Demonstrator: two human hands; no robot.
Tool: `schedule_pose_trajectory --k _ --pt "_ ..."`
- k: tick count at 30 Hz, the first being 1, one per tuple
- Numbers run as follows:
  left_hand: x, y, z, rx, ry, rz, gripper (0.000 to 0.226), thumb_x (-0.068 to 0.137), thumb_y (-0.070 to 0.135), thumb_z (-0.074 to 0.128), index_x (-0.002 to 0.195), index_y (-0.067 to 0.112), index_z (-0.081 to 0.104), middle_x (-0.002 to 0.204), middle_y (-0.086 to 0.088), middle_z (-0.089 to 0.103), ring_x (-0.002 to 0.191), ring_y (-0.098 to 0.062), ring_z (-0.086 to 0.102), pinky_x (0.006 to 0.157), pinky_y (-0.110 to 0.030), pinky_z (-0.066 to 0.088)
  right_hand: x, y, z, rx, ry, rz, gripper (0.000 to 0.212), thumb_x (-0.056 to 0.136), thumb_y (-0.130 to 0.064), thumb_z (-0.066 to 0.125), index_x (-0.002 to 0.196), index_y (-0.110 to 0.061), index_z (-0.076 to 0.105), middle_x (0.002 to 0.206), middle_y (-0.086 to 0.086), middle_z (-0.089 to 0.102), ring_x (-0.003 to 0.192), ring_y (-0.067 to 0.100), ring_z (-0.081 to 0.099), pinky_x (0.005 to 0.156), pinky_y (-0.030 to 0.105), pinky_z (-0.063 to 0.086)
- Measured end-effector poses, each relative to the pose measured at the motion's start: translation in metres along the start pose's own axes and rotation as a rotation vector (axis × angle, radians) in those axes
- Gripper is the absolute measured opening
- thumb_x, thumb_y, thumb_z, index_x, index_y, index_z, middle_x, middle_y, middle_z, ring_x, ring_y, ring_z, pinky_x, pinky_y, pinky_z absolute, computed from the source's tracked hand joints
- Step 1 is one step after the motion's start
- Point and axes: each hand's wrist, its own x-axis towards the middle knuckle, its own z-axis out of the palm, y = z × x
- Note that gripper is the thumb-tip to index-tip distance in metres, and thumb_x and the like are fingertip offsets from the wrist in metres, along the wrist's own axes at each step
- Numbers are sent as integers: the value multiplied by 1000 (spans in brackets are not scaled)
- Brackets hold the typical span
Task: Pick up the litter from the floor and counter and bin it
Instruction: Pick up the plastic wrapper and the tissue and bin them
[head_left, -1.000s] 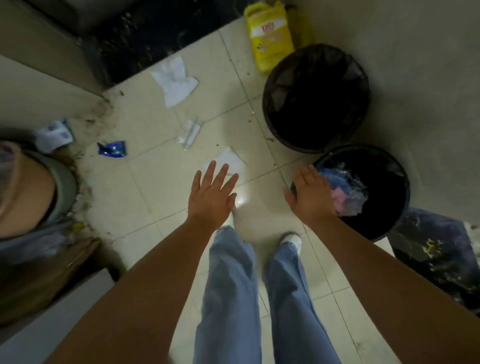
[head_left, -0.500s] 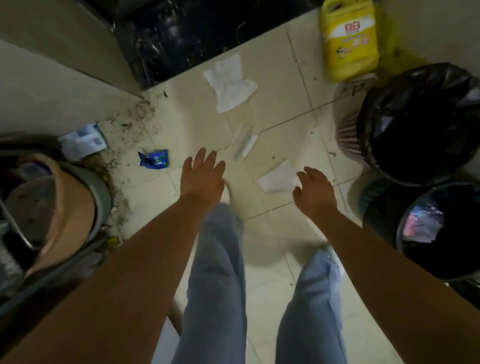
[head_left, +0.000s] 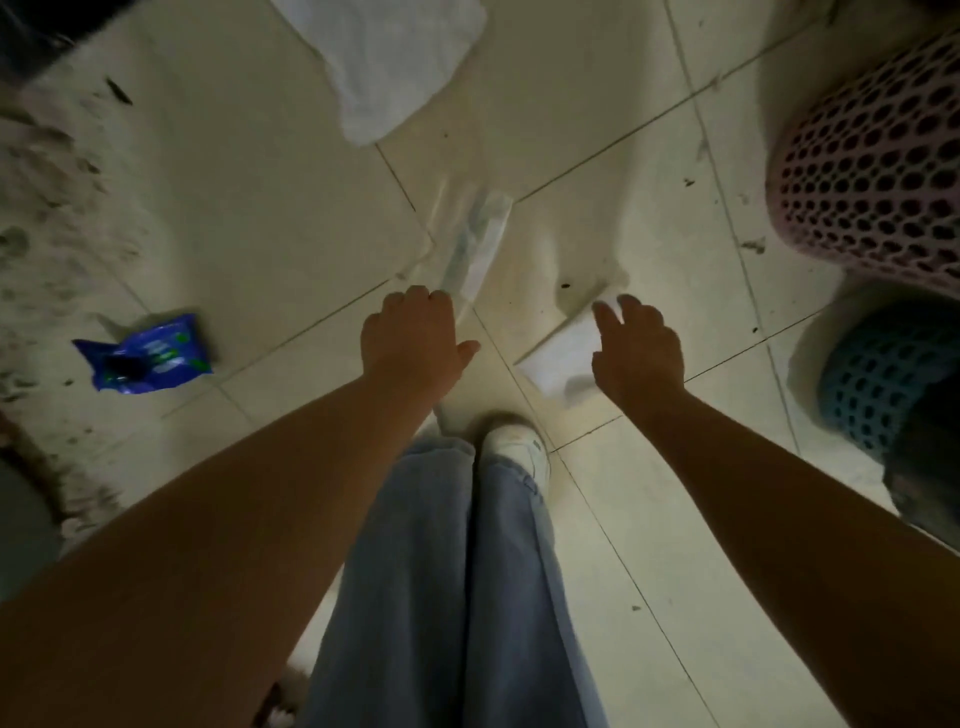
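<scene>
While bent low over pale floor tiles (head_left: 249, 208), both bare hands reach down with nothing gripped. Left hand (head_left: 410, 338) palm down near frame centre, fingers curled under, thumb out toward 3 o'clock; knuckles at or just short of the near end of a clear plastic sleeve (head_left: 475, 244), contact not certain. Sleeve lies flat, running from the hand toward 12 o'clock. Right hand (head_left: 636, 351) at 3 o'clock of the left, well apart from it, fingers spread and loose, hovering over a flat white paper scrap (head_left: 558, 356); touching or not, cannot tell. Larger crumpled white tissue (head_left: 384, 57) at 12 o'clock, cut by the top edge. Blue snack wrapper (head_left: 145, 356) at 9 o'clock, beside dark grime. Perforated pink bin (head_left: 878, 171) at 2 o'clock; blue mesh bin (head_left: 878, 384) at 3 o'clock, lined in black. Jeans (head_left: 447, 597) and one white shoe (head_left: 514, 449) at 6 o'clock.
</scene>
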Motion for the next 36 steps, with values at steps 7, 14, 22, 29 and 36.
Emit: schedule_pose_trajectory --k 7,14,22,29,36 --pt "65 13 64 -164 98 -44 56 88 39 62 127 4 45 124 -15 56 112 -29 57 86 -37 52 63 12 51 121 157 130 42 87 2 46 128 -5 45 119 25 54 106 38 54 92 44 43" --pt "69 6 69 -125 90 -63 60 87 44 60 130 3 45 130 -16 51 120 -30 50 90 -40 49 55 11 56 187 193 128 27 92 -6 40 107 -1 61 100 18 66 85 30 59 86 37 44" --pt "95 32 66 -212 113 -254 43 94 33 51 122 1 52 126 -17 56 116 -30 54 89 -40 50 51 8 37 202 179 3 26 91 -12 45 105 0 65 104 20 60 97 35 56 75 34 39" --pt "88 30 61 -189 93 -146 28 100 15 41 122 5 55 126 -14 57 117 -28 56 93 -37 50 45 21 20 225 174 -75 25 89 -9 49 104 1 66 106 20 59 99 34 55 75 32 37" --pt "16 15 10 -121 209 35 26 100 12 40 107 -4 59 106 -23 64 97 -35 62 80 -39 51 -10 37 -8 246 74 47 28 93 -14 43 109 0 61 118 18 56 111 33 50 89 36 42"
